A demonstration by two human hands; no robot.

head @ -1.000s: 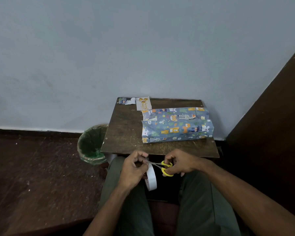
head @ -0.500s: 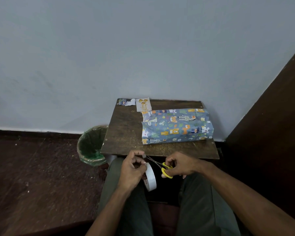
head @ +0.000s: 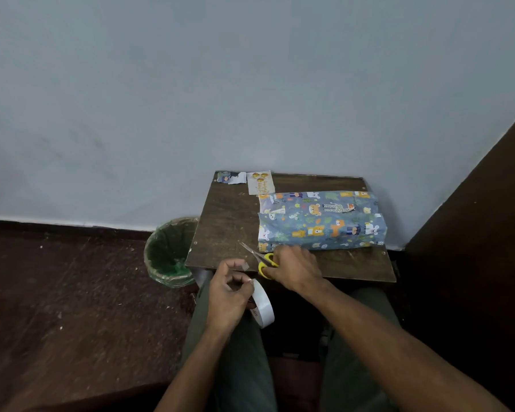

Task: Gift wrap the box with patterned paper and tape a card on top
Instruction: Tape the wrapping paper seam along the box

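Observation:
The box wrapped in blue animal-patterned paper (head: 321, 223) lies on the right half of the small dark wooden table (head: 226, 227). A white card with gold balloons (head: 260, 182) lies at the table's back edge, beside the box's far left corner. My right hand (head: 295, 266) grips yellow-handled scissors (head: 260, 258) over the table's front edge, blades pointing left and away. My left hand (head: 228, 295) holds a white tape roll (head: 262, 304) above my lap, with a small cut piece of tape (head: 245, 266) stuck to its raised fingertip.
A scrap of the patterned paper (head: 231, 177) lies at the table's back left corner. A bin with a green liner (head: 168, 251) stands on the floor left of the table. A dark wooden panel (head: 473, 233) rises on the right. A pale wall is behind.
My right hand has carried the scissors up from my lap onto the table's front edge. The cut tape piece is now free of the roll on my left fingertip.

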